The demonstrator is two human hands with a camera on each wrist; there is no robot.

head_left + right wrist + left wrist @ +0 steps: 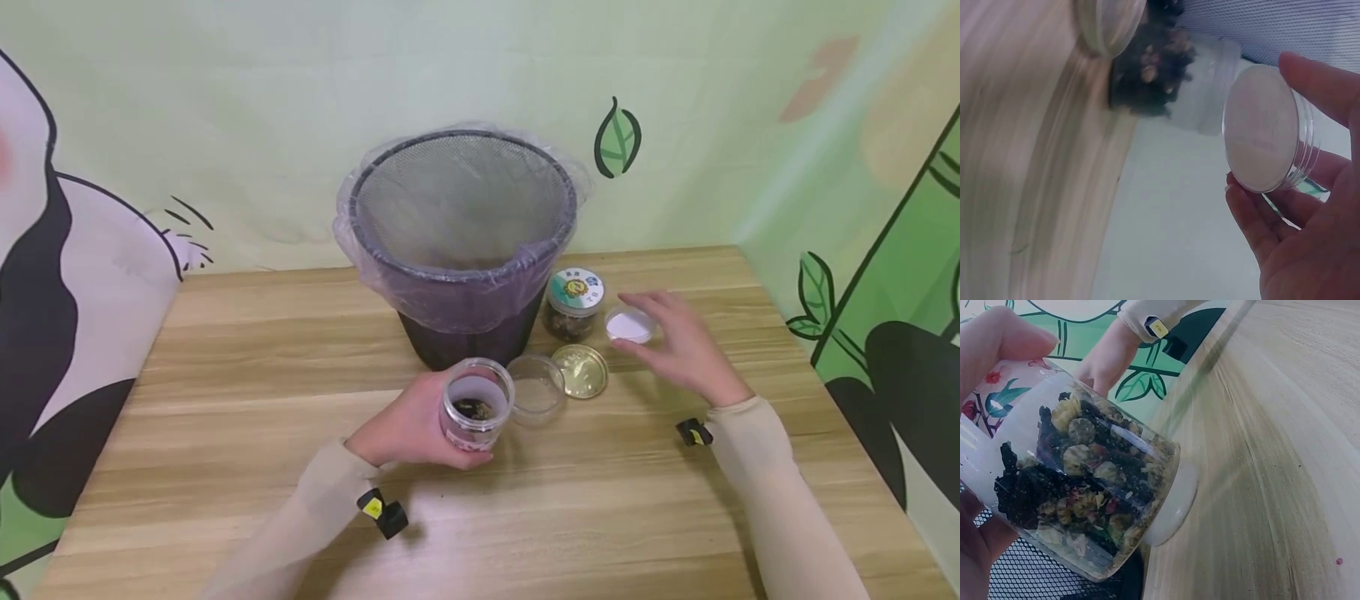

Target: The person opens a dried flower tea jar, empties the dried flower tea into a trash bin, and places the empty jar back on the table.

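Note:
My left hand point(416, 421) grips an uncapped clear jar point(477, 425) in front of the bin, its mouth tipped toward the head camera. Dried flowers and dark leaves point(1094, 465) fill its lower part, and a floral label point(1004, 394) wraps the upper wall. To the right, my right hand point(686, 346) holds a clear round lid with a white disc point(1263, 128) by its rim, between thumb and fingers. Beside that hand stands a second jar point(573, 312) with a green and white printed top. A clear lid point(536, 386) and a gold lid point(581, 372) lie between the hands.
A black mesh waste bin point(480, 304) lined with a thin plastic bag point(360, 242) stands at the back middle of the wooden table point(247, 375). Behind it hangs a printed backdrop point(262, 100). A tiny pink speck point(1339, 561) lies on the wood.

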